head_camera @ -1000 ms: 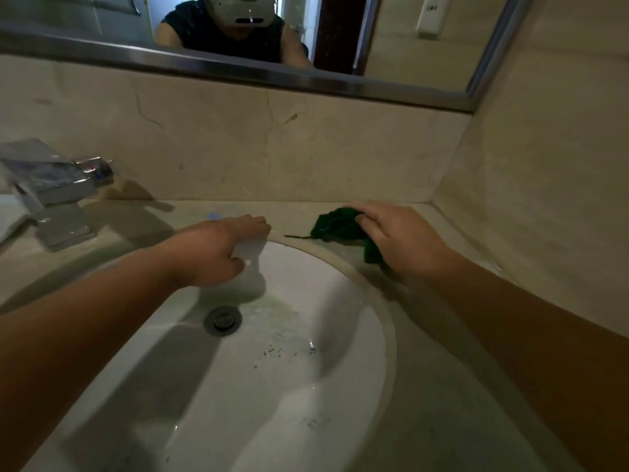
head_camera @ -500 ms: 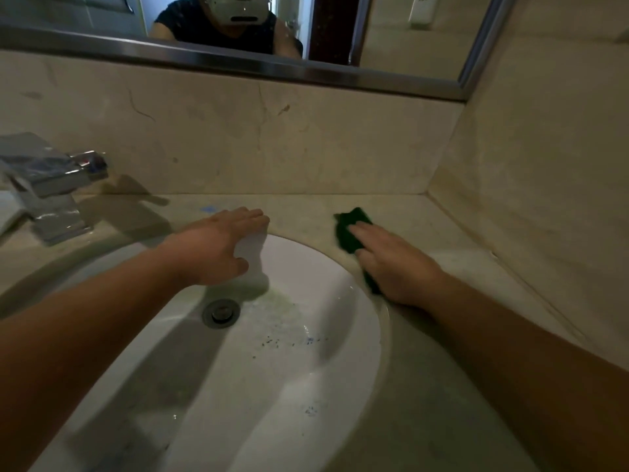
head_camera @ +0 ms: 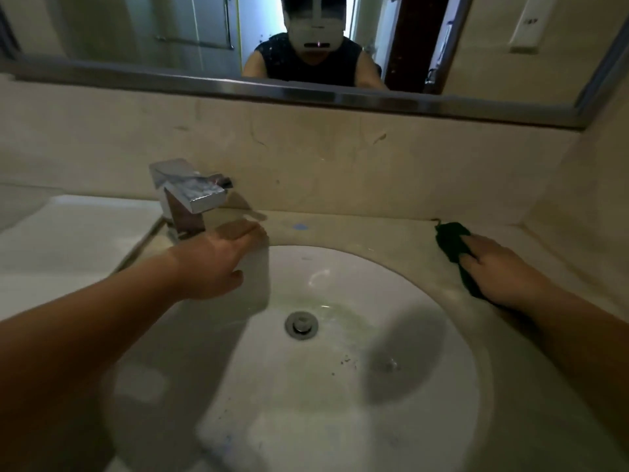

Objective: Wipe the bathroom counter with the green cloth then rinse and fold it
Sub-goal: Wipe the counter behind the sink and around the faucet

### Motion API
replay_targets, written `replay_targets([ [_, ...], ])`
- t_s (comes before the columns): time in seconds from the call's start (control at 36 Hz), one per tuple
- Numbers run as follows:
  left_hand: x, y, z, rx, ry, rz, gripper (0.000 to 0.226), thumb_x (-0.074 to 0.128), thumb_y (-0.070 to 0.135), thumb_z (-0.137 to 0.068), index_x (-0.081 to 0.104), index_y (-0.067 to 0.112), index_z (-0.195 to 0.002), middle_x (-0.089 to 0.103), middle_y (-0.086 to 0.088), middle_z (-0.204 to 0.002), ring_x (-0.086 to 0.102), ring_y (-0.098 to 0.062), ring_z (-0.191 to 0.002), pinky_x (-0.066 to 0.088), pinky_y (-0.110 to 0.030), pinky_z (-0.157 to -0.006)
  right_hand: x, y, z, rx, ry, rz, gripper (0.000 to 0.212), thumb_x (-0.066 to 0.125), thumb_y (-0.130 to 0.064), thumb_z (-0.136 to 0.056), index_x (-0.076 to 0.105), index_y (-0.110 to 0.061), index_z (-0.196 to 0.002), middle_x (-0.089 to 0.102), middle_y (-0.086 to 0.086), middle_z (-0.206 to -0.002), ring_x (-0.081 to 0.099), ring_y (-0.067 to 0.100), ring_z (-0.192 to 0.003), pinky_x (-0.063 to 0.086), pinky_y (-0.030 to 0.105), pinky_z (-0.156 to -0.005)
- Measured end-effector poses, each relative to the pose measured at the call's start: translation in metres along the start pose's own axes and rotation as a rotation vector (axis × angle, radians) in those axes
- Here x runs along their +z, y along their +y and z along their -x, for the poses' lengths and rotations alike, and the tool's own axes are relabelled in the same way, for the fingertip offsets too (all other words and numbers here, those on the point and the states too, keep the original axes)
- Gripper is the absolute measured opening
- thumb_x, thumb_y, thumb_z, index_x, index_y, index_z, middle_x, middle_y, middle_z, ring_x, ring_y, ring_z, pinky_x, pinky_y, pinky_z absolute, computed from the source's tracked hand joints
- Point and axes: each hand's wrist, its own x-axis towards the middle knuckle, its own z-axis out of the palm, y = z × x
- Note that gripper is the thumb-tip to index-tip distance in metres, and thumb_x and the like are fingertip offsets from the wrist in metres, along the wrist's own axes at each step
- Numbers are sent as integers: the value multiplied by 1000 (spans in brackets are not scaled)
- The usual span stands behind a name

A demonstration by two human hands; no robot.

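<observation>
My left hand [head_camera: 211, 267] shifted toward faucet [head_camera: 187, 195], fingers [head_camera: 243, 233] straight on sink rim [head_camera: 340, 249]; my right hand [head_camera: 500, 270], fingers flat, pressed green cloth [head_camera: 451, 241] farther right on counter [head_camera: 374, 229]

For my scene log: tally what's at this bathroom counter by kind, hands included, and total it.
hands: 2 (left hand, right hand)
green cloth: 1
faucet: 1
sink basin: 1
drain plug: 1
mirror: 1
total: 7
</observation>
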Motion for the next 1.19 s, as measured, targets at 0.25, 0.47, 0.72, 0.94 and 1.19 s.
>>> replay_targets([
  [0.25, 9, -21, -5, 39, -43, 97, 87, 54, 29, -80, 35, 20, -164, 32, -10, -171, 43, -37, -150, 43, -48, -118, 34, -83, -31, -182, 30, -67, 44, 37, -19, -113, 43, -8, -156, 51, 16, -154, 52, 29, -131, 33, 24, -100],
  [0.47, 16, -29, -7, 70, 4, 115, 86, 53, 23, -78, 39, 20, -163, 37, -9, -169, 39, -32, -154, 36, -47, -124, 50, -173, -35, -418, -44, -40, 48, 40, -25, -112, 39, -24, -160, 44, 3, -161, 49, 24, -135, 35, 26, -101],
  [0.72, 8, -27, -7, 34, -39, 179, 86, 60, 34, -81, 35, 30, -164, 33, -1, -171, 35, -25, -155, 30, -38, -127, 2, -184, -12, -521, 108, -167, 33, 49, -23, -109, 62, -28, -139, 62, -3, -128, 52, 17, -115, 43, 36, -101],
  [0.94, 8, -28, -9, 11, -51, 179, 89, 52, 42, -78, 34, 29, -164, 35, -1, -170, 38, -24, -154, 35, -41, -124, 40, -157, -54, -119, 143, 52, 42, 40, -24, -111, 56, -15, -149, 47, 21, -136, 53, 40, -113, 43, 32, -93],
  [1.19, 4, -26, -11, -75, -13, 311, 94, 62, 41, -76, 26, 26, -162, 44, -7, -160, 52, -29, -137, 43, -33, -113, 64, -212, -71, -394, 89, 7, 42, 42, -24, -111, 55, -20, -150, 49, 14, -137, 48, 35, -123, 41, 35, -102],
])
